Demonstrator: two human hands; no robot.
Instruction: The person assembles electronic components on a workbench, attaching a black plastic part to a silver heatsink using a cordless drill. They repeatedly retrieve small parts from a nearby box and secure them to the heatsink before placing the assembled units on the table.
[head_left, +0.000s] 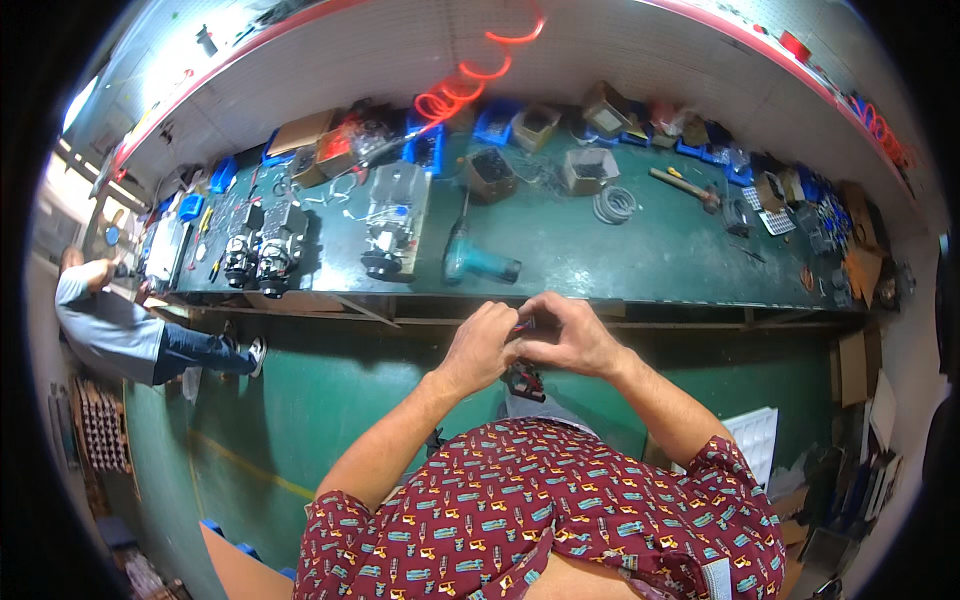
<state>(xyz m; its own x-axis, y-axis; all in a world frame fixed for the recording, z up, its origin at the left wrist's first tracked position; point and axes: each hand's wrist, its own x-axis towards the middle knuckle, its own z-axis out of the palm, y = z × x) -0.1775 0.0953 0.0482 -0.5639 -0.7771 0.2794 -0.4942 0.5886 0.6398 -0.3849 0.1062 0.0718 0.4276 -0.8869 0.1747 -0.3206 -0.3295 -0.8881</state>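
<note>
In the head view my left hand (482, 345) and my right hand (574, 336) meet in front of the bench's near edge, fingertips together around thin coloured wires (523, 326). Just below them hangs a small dark part with red wires (526, 381); how it joins what I hold cannot be told. On the green bench top (630, 255) beyond my hands lies a teal power drill (480, 262). Left of it stands a metal-cased assembly with a round black end (390, 217). Two similar assemblies (281, 240) stand further left.
Blue bins (495, 124) and cardboard boxes (491, 174) line the back. A hammer (686, 187) and a coil of grey tubing (614, 205) lie to the right. An orange coiled air hose (450, 97) hangs above. Another person (120, 322) stands at the far left.
</note>
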